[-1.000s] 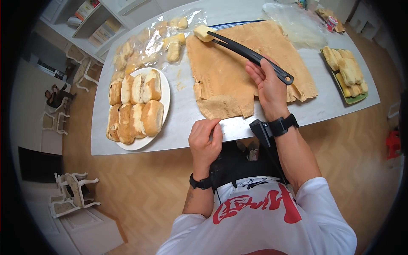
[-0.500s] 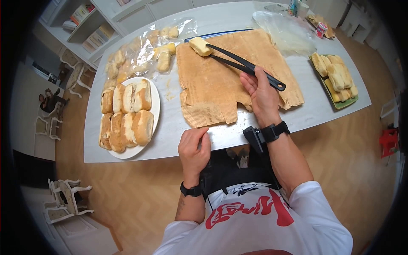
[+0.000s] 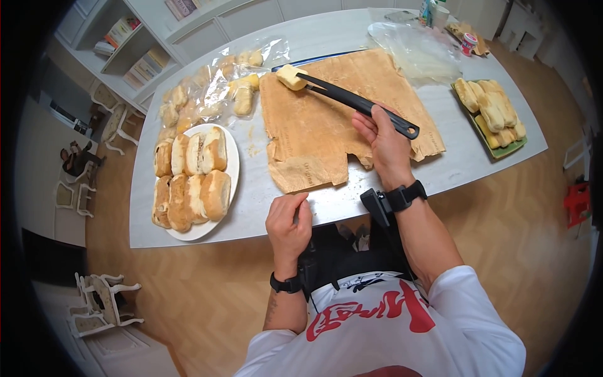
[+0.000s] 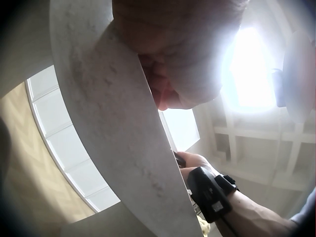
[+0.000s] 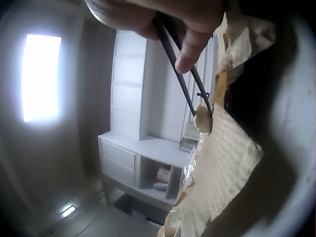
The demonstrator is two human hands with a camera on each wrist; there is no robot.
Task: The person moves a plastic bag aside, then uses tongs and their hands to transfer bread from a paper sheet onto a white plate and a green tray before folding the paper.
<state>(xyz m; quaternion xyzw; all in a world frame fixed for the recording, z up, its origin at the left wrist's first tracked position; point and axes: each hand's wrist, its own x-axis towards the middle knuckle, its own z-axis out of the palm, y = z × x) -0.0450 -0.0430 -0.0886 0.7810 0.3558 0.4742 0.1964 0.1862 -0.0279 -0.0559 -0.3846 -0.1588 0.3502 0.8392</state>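
Black tongs (image 3: 352,99) lie across my right hand (image 3: 391,151), held by its fingers and thumb. Their tips hold a pale yellow bread piece (image 3: 290,76) at the upper left corner of the brown paper (image 3: 339,119); whether it touches the paper I cannot tell. The right wrist view shows the piece (image 5: 203,118) between the two thin tong arms, above my right hand's fingers (image 5: 191,49). My left hand (image 3: 289,220) rests at the table's front edge below the torn paper, fingers loosely curled, holding nothing. It looms dark in the left wrist view (image 4: 182,54).
On the left, a white oval plate (image 3: 233,164) bears several browned rolls. Clear bags (image 3: 213,78) with pale pieces lie behind it. A green dish (image 3: 502,151) with long pale pieces stands right. At the back are a plastic sheet (image 3: 418,53) and a small tub (image 3: 468,44).
The head view has shifted. The tong arms, spread wider half a second ago, appear closer together, and the bread piece has turned slightly. My left hand stays by the table edge.
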